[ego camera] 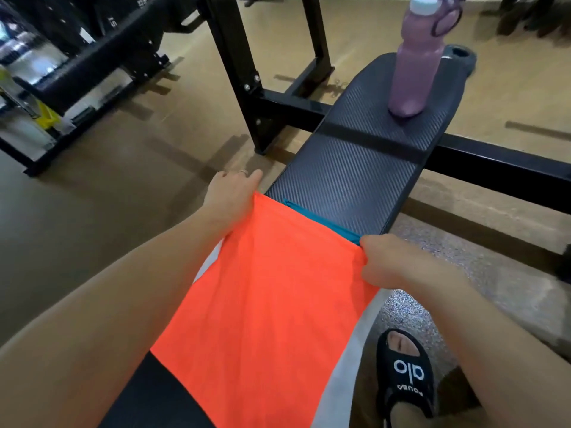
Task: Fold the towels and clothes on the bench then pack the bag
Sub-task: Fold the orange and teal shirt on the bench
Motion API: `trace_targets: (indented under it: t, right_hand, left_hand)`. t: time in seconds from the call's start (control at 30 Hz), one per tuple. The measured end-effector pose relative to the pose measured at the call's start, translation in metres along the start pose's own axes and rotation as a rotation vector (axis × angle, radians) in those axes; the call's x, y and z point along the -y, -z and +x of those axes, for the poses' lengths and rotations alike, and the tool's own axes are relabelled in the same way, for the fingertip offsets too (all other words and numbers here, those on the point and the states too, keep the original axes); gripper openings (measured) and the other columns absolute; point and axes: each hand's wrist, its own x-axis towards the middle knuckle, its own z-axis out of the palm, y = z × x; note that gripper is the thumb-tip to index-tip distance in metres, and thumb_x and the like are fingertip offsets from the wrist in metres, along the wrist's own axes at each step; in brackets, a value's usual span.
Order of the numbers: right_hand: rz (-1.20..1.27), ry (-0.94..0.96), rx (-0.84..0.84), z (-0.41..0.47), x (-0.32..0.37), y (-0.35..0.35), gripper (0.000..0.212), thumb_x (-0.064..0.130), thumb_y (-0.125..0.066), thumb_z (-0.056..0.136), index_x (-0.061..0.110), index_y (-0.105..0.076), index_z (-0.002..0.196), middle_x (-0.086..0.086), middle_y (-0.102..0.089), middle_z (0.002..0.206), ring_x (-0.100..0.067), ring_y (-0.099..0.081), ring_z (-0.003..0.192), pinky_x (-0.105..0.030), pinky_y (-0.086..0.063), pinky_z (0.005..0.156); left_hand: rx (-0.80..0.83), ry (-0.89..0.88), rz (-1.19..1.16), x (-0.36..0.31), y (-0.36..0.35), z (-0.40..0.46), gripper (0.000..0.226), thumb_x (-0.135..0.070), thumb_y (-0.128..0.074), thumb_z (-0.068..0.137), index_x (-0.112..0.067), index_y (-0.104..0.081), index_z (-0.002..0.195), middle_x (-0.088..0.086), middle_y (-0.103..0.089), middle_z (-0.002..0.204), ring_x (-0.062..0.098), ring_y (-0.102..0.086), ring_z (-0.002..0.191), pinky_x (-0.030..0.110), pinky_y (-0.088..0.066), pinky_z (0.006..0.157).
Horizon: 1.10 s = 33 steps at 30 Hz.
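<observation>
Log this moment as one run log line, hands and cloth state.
left hand: gripping far corner | right hand: gripping far corner | orange cloth: stretched over bench | bottle: upright

Matt orange cloth (265,291), ribbed black bench padding (355,168), matt plastic bottle (414,66)

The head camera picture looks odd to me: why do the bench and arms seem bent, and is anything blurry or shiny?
Head view: the wide-angle lens bows the black textured padded bench and stretches the forearms near the edges; the tall purple plastic water bottle looks slightly soft; glare shows on the shiny equipment at far left; the bright orange cloth is evenly lit.
</observation>
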Motion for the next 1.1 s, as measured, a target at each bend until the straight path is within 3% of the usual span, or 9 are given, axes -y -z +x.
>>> trace_targets:
  t: [0.1,0.17,0.27,0.37,0.53,0.63,0.8,0.9,1.1]
  right_hand:
    - [0.000,-0.038,-0.042,-0.001,0.000,0.002,0.011,0.018,-0.048,0.092,0.018,-0.039,0.098,-0.005,-0.050,0.099,-0.028,-0.057,0.099,-0.034,-0.043,0.075]
    - [0.022,-0.051,-0.067,-0.001,0.001,0.002,0.012,0.018,-0.048,0.091,0.018,-0.038,0.098,-0.002,-0.044,0.093,-0.028,-0.053,0.094,-0.035,-0.042,0.074]
    - [0.088,-0.039,-0.073,-0.001,0.006,0.005,0.014,0.020,-0.050,0.090,0.017,-0.038,0.097,-0.002,-0.047,0.092,-0.026,-0.056,0.092,-0.034,-0.042,0.068]
    - [0.173,-0.017,-0.071,0.001,0.010,0.007,0.023,0.029,-0.057,0.086,0.018,-0.038,0.093,-0.001,-0.051,0.087,-0.020,-0.055,0.079,-0.031,-0.038,0.055]
    - [0.149,0.010,-0.056,0.011,0.008,0.008,0.032,0.050,-0.062,0.078,0.024,-0.047,0.088,0.001,-0.056,0.090,-0.020,-0.057,0.084,-0.034,-0.052,0.073]
    - [0.127,0.011,-0.033,0.016,0.006,0.005,0.025,0.046,-0.063,0.077,0.024,-0.054,0.086,0.001,-0.058,0.090,-0.020,-0.059,0.084,-0.032,-0.053,0.072]
    - [0.163,0.007,-0.071,0.019,0.007,0.005,0.007,0.023,-0.057,0.078,0.018,-0.061,0.080,-0.004,-0.062,0.083,-0.023,-0.062,0.080,-0.027,-0.043,0.056]
    - [0.175,0.030,-0.059,0.019,0.006,0.007,0.011,0.015,-0.053,0.080,0.018,-0.056,0.070,-0.003,-0.061,0.078,-0.019,-0.060,0.071,-0.025,-0.037,0.050]
    - [0.220,0.030,-0.130,0.021,-0.001,0.012,0.008,0.013,-0.051,0.080,0.015,-0.054,0.072,-0.005,-0.059,0.079,-0.021,-0.057,0.073,-0.029,-0.037,0.053]
  left_hand:
    - [0.068,0.130,-0.207,0.006,-0.007,-0.014,0.040,-0.020,-0.046,0.093,-0.017,-0.045,0.132,0.014,-0.060,0.114,0.037,-0.060,0.104,0.040,-0.039,0.076]
    - [0.140,0.238,-0.329,0.016,-0.012,-0.034,0.048,-0.037,-0.048,0.094,-0.021,-0.041,0.138,0.013,-0.056,0.122,0.037,-0.058,0.112,0.044,-0.046,0.085]
    - [0.224,0.405,-0.504,0.034,-0.023,-0.078,0.071,-0.052,-0.059,0.087,-0.020,-0.035,0.145,0.014,-0.052,0.130,0.035,-0.057,0.118,0.047,-0.048,0.097]
    - [0.281,0.496,-0.656,0.044,-0.031,-0.121,0.085,-0.061,-0.065,0.073,-0.015,-0.039,0.139,0.010,-0.053,0.126,0.027,-0.056,0.111,0.042,-0.049,0.094]
    - [0.220,0.412,-0.674,0.047,-0.039,-0.159,0.038,-0.035,-0.072,0.084,-0.019,-0.052,0.112,-0.003,-0.058,0.106,0.019,-0.056,0.099,0.035,-0.044,0.082]
    - [0.172,0.417,-0.660,0.053,-0.044,-0.164,0.015,-0.030,-0.063,0.092,-0.019,-0.057,0.100,-0.002,-0.062,0.097,0.021,-0.060,0.094,0.034,-0.044,0.077]
    - [0.185,0.592,-0.794,0.064,-0.046,-0.156,0.015,-0.016,-0.064,0.092,-0.013,-0.058,0.106,0.001,-0.069,0.096,0.021,-0.064,0.091,0.031,-0.044,0.075]
    - [0.150,0.629,-0.859,0.072,-0.044,-0.150,0.015,-0.008,-0.059,0.092,-0.012,-0.060,0.106,0.002,-0.068,0.096,0.021,-0.062,0.091,0.028,-0.043,0.069]
    - [-0.048,0.690,-0.950,0.075,-0.042,-0.144,0.015,-0.004,-0.046,0.096,-0.011,-0.057,0.104,0.004,-0.064,0.093,0.018,-0.054,0.081,0.021,-0.042,0.068]
